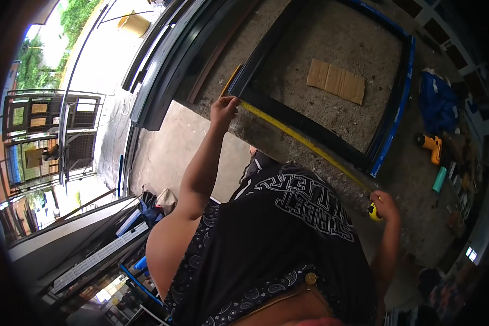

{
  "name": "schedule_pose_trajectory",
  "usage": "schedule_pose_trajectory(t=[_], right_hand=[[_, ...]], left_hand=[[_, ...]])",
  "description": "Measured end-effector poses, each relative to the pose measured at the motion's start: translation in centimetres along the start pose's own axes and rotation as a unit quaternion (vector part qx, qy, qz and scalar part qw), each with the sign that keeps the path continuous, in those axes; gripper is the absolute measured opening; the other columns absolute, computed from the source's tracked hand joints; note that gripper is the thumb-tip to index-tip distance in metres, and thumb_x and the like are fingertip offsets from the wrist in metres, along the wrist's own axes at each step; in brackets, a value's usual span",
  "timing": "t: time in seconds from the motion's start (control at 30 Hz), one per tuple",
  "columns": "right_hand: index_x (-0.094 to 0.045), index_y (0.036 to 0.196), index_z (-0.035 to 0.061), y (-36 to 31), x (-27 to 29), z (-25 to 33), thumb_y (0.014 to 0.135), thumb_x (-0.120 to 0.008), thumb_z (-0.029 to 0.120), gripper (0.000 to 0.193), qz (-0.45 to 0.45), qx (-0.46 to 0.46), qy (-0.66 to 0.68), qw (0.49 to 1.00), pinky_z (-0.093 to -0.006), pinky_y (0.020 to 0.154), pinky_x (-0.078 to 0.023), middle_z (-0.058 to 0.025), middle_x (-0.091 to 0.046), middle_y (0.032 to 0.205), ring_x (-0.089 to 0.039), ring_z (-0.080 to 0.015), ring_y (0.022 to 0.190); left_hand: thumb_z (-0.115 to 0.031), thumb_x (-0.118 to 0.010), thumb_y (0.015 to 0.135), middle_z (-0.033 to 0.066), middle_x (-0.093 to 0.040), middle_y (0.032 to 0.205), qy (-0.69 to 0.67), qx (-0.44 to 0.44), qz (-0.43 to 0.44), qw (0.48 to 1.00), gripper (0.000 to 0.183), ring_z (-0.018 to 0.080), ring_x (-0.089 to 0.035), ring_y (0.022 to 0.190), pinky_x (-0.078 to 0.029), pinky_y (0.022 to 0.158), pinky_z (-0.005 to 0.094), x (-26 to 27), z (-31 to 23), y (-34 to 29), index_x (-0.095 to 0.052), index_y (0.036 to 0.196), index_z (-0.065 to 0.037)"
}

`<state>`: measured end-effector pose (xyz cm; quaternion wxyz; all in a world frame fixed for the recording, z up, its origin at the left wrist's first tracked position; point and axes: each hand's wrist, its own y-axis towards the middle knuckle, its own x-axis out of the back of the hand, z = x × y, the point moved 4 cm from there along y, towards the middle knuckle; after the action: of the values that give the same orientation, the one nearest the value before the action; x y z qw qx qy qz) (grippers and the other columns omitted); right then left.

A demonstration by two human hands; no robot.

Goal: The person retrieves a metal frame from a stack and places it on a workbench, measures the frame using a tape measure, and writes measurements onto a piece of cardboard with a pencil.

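Note:
A yellow tape measure blade (299,137) is stretched along the near side of a large black rectangular frame (315,126). At the frame's near left corner, my left hand (224,112) is closed, pinching the blade's end. My right hand (384,205) is wrapped round the yellow and black tape measure case (374,212), beyond the frame's near right corner. Blue film with print (395,119) covers the frame's right side. Beside my left hand, a thin orange strip (232,79) lies along the frame's corner.
A piece of cardboard (336,81) lies on the rough floor inside the frame. Long dark metal profiles (171,65) are stacked to the left. On the right are an orange and black power tool (432,145), a teal cylinder (439,179) and a blue bag or cloth (439,103).

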<state>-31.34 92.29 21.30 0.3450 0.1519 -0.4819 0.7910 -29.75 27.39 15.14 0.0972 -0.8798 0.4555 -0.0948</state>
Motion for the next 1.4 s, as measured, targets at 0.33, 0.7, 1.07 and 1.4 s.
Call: schedule_pose_trajectory(t=[0.33,0.7,1.07,1.4], right_hand=[[-0.064,0.096,0.0018,1.9,0.7,3.2,0.095,-0.059,0.031,0.030,-0.011,0.050,0.048,0.998,-0.0368,0.074,-0.049,-0.0167,-0.067,0.084,-0.065,-0.0283,0.080],[-0.060,0.100,0.0014,2.7,1.1,3.7,0.094,-0.060,0.037,0.036,0.027,0.011,0.002,1.000,-0.0394,0.078,-0.049,-0.0189,-0.067,0.091,-0.066,-0.0303,0.087],[-0.057,0.097,0.0010,3.5,1.5,3.5,0.094,-0.060,0.040,0.040,0.034,-0.012,-0.014,0.999,-0.0395,0.078,-0.049,-0.0194,-0.066,0.090,-0.065,-0.0305,0.085],[-0.057,0.094,0.0015,3.5,1.7,3.9,0.095,-0.059,0.038,0.036,0.042,-0.002,0.016,0.999,-0.0384,0.073,-0.048,-0.0169,-0.063,0.083,-0.061,-0.0248,0.075]], left_hand=[[-0.017,-0.068,0.092,0.0021,-0.061,0.071,0.015,0.017,-0.022,1.000,0.017,0.0073,-0.051,0.053,-0.041,0.046,0.0228,-1.2,0.5,-0.1,-0.064,0.091,0.000],[-0.016,-0.067,0.092,0.0026,-0.062,0.070,0.007,-0.013,-0.071,0.997,0.018,0.0075,-0.051,0.050,-0.042,0.046,0.0232,-1.3,0.4,-0.2,-0.065,0.094,0.001],[-0.018,-0.068,0.092,0.0023,-0.063,0.072,0.049,0.022,-0.060,0.997,0.019,0.0074,-0.050,0.052,-0.043,0.047,0.0236,-0.6,-0.2,0.3,-0.067,0.095,0.001],[-0.019,-0.068,0.091,0.0045,-0.066,0.076,0.055,0.023,-0.053,0.997,0.023,0.0083,-0.051,0.052,-0.043,0.046,0.0239,-0.6,0.0,0.8,-0.067,0.094,0.004]])
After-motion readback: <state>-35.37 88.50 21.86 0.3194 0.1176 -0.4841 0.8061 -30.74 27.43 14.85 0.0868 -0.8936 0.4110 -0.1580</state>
